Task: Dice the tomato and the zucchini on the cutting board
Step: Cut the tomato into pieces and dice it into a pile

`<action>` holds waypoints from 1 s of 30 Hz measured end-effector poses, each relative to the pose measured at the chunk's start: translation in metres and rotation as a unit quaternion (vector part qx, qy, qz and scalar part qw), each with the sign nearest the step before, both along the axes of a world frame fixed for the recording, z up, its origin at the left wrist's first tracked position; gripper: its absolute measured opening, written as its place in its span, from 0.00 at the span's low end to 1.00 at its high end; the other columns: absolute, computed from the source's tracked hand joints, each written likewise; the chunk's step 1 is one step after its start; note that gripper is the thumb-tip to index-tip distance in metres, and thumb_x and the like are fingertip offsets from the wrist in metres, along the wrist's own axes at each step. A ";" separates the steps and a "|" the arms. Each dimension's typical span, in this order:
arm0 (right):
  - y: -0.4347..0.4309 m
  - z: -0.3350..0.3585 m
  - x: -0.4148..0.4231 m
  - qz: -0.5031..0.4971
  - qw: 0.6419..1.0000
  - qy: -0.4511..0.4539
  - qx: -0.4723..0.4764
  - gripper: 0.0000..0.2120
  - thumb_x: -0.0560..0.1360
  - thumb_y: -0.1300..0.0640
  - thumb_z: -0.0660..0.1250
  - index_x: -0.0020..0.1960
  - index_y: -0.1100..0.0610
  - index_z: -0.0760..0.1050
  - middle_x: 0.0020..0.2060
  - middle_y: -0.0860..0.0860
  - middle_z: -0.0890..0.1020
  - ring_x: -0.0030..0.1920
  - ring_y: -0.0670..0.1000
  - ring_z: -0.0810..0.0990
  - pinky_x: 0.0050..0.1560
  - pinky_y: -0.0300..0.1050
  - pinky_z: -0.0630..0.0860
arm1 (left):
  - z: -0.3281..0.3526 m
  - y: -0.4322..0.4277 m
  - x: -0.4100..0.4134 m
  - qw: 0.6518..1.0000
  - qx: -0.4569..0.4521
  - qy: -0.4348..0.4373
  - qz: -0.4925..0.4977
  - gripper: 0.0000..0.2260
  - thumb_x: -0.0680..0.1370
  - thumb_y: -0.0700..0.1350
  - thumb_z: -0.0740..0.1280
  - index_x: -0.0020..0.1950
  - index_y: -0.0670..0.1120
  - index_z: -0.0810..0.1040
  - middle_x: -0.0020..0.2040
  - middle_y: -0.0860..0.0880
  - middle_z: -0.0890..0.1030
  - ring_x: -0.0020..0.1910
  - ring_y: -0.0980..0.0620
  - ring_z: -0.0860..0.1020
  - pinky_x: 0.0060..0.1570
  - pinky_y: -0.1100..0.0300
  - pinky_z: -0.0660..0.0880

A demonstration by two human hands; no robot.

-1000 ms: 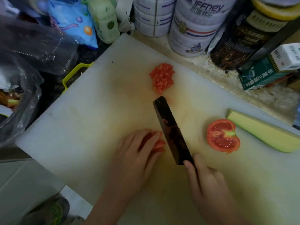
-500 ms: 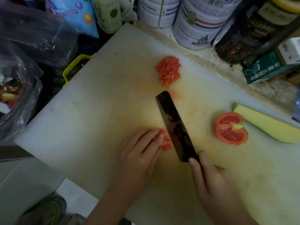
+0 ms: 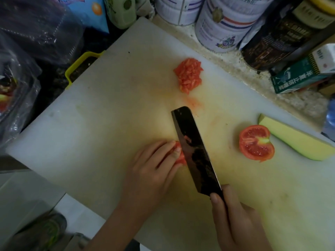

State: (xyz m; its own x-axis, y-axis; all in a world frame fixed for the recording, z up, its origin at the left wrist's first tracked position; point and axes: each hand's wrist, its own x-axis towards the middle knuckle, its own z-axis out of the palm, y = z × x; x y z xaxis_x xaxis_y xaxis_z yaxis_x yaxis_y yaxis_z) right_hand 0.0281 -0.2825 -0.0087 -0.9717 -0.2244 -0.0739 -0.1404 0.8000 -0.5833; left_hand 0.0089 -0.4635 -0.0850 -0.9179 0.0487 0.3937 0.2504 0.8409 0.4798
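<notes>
On the cutting board [image 3: 108, 115], at lower centre, the left hand [image 3: 150, 165] is pressing nearly straight fingers onto a tomato piece [image 3: 180, 156] (mostly hidden beneath them). The piece is lying against the left face of the knife [image 3: 195, 151], whose blade is running from upper left down to the right hand [image 3: 235, 220] gripping its handle. Further right, the tomato half [image 3: 256, 142] and zucchini [image 3: 293, 140] are waiting uncut, nearer the right hand.
</notes>
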 end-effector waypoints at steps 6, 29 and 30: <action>-0.013 0.002 -0.004 0.003 0.995 -0.006 0.098 0.18 0.82 0.42 0.43 0.46 0.51 0.65 0.22 0.42 0.55 0.16 0.47 0.65 0.21 0.30 0.48 | -0.005 0.002 0.001 1.000 0.029 0.006 -0.002 0.12 0.79 0.46 0.68 0.58 0.41 0.83 0.59 0.44 0.82 0.61 0.47 0.79 0.58 0.48 0.77; -0.009 -0.014 -0.013 0.038 0.996 -0.044 0.073 0.09 0.79 0.48 0.50 0.48 0.52 0.63 0.19 0.44 0.64 0.15 0.46 0.60 0.18 0.35 0.50 | -0.007 0.001 -0.001 0.997 0.076 0.005 -0.016 0.13 0.76 0.41 0.72 0.59 0.40 0.82 0.59 0.44 0.82 0.61 0.48 0.79 0.64 0.54 0.75; -0.003 -0.014 -0.004 0.035 0.995 -0.062 0.065 0.09 0.79 0.47 0.50 0.49 0.51 0.63 0.20 0.41 0.61 0.16 0.44 0.58 0.18 0.32 0.48 | -0.007 0.001 -0.001 0.997 0.078 0.005 -0.016 0.13 0.75 0.41 0.72 0.59 0.40 0.82 0.59 0.44 0.82 0.61 0.48 0.79 0.63 0.54 0.75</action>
State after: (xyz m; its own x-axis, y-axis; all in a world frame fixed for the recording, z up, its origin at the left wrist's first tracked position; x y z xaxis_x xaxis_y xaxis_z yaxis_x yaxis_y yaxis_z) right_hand 0.0242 -0.2856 -0.0224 -0.9356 -0.2718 -0.2254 -0.1313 0.8603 -0.4926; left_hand 0.0081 -0.4629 -0.0922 -0.9128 0.0161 0.4082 0.2819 0.7479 0.6010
